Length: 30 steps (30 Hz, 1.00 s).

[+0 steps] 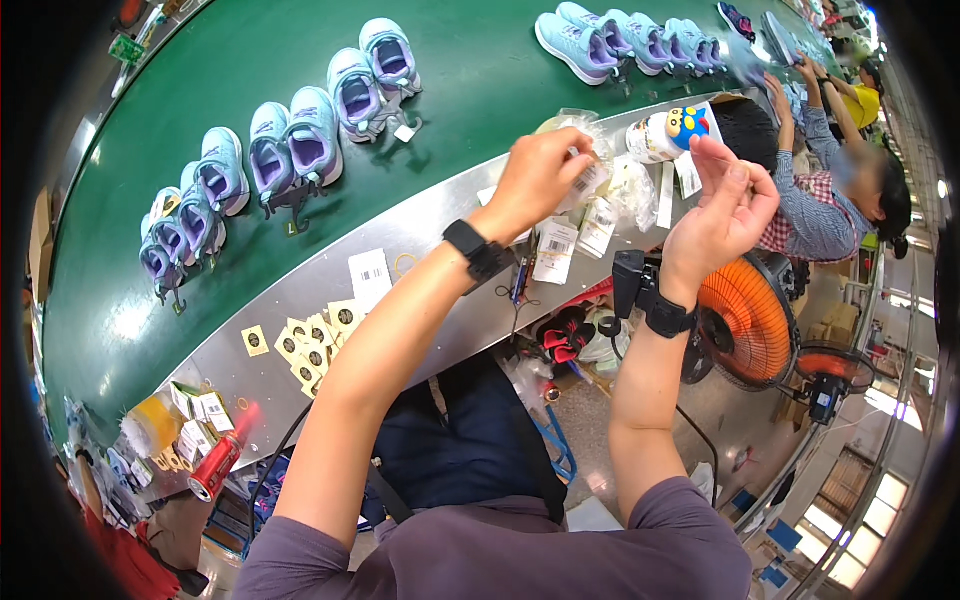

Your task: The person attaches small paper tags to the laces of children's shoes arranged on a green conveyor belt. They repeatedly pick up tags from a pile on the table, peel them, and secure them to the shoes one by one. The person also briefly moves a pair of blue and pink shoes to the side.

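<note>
My left hand is over the metal ledge, its fingers curled onto a clear plastic bag with a barcode label inside. The fingertips are partly hidden. Farther right, my right hand is raised in the air with thumb and index finger pinched; anything between them is too small to make out. Beyond it, a white cup with a blue cartoon figure lies on its side. Below my left hand are stacks of white barcode tags and a crumpled clear bag.
Pairs of light-blue shoes stand on the green belt. Small cream tags, a white card and a red can are along the metal ledge. An orange fan stands at right, near a co-worker.
</note>
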Each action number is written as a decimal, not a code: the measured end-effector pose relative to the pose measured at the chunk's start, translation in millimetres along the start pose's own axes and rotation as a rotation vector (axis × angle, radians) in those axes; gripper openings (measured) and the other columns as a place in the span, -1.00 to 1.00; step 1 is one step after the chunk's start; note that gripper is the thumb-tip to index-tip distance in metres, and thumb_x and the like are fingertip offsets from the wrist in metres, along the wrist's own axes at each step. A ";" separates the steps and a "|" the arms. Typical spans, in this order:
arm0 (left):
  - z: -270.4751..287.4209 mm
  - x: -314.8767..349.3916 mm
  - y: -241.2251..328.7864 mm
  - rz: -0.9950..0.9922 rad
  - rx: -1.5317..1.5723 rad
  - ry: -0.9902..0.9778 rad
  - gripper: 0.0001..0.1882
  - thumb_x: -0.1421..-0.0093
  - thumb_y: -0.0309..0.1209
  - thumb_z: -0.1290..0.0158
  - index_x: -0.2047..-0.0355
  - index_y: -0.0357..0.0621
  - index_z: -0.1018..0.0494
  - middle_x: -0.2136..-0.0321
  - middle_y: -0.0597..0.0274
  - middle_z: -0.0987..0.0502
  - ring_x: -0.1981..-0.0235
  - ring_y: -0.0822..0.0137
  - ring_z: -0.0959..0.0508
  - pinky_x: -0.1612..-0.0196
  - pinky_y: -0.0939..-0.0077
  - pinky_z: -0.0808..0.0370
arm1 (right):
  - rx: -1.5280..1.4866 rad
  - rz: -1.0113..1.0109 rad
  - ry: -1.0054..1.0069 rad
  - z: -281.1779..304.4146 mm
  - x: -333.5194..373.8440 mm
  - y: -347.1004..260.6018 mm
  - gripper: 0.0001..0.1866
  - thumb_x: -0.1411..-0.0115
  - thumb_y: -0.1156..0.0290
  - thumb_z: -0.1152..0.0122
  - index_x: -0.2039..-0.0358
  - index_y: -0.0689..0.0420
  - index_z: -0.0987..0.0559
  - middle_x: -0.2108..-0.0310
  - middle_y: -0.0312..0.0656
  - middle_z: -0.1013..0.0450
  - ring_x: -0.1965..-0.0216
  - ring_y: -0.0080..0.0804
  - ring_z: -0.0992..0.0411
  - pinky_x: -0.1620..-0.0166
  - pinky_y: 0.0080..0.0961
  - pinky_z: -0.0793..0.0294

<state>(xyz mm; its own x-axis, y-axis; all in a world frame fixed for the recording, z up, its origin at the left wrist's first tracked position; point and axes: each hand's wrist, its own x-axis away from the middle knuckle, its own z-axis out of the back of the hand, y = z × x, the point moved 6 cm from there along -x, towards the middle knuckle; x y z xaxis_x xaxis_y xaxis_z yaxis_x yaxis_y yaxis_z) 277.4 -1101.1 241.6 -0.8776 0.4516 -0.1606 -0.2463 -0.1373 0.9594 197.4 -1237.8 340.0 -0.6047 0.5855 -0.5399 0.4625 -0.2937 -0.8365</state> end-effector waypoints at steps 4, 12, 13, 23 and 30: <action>30.0 29.7 -8.2 0.078 0.526 0.244 -0.91 -0.11 -0.54 -0.12 0.35 -0.26 -0.50 0.37 0.27 -0.56 0.30 0.48 -0.54 0.21 0.64 -0.48 | 0.337 0.054 -0.333 -26.0 9.7 -17.3 -0.92 -0.27 0.52 0.03 0.24 0.20 -0.42 0.45 -0.25 -0.41 0.41 -0.53 -0.41 0.28 -0.56 -0.43; 77.9 79.1 2.6 0.231 0.644 0.477 -0.89 -0.11 -0.51 -0.16 0.36 -0.26 -0.49 0.42 0.31 -0.55 0.40 0.59 -0.50 0.31 0.70 -0.45 | 0.331 -0.131 -0.689 -95.9 68.2 1.7 -0.70 -0.03 0.64 -0.12 0.18 0.19 -0.43 0.63 -0.29 -0.42 0.68 -0.61 -0.32 0.58 -0.62 -0.29; 81.2 82.3 2.3 0.239 0.647 0.491 -0.89 -0.11 -0.51 -0.16 0.36 -0.26 -0.49 0.42 0.31 -0.55 0.41 0.59 -0.50 0.32 0.71 -0.45 | 0.298 -0.121 -0.680 -100.7 68.9 1.6 -0.69 -0.01 0.64 -0.14 0.18 0.19 -0.43 0.64 -0.30 -0.42 0.69 -0.63 -0.31 0.59 -0.63 -0.28; 119.9 96.0 16.1 -0.156 0.091 0.504 -0.88 -0.04 -0.56 -0.16 0.37 -0.24 -0.52 0.44 0.22 -0.56 0.41 0.38 -0.55 0.35 0.58 -0.48 | 0.193 -0.339 -0.778 -134.8 84.3 16.7 -0.75 -0.10 0.64 -0.06 0.17 0.23 -0.43 0.61 -0.38 -0.39 0.59 -0.76 -0.25 0.54 -0.69 -0.25; 172.0 103.2 55.2 -0.752 -0.751 0.289 -0.81 0.14 -0.48 -0.12 0.44 -0.21 -0.47 0.43 0.25 -0.45 0.41 0.28 -0.52 0.40 0.47 -0.49 | -0.006 -0.783 -0.996 -176.1 98.9 21.1 -0.86 -0.23 0.45 -0.06 0.20 0.15 -0.49 0.60 -0.56 -0.24 0.60 -0.83 -0.05 0.56 -0.77 0.02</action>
<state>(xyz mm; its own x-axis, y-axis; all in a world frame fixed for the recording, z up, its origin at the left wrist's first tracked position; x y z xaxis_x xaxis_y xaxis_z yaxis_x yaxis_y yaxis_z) 244.0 -910.5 317.8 -0.4379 0.4352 -0.7867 -0.8595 -0.4592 0.2244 261.6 -1053.0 285.4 -0.9403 -0.2204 0.2594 -0.2374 -0.1217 -0.9638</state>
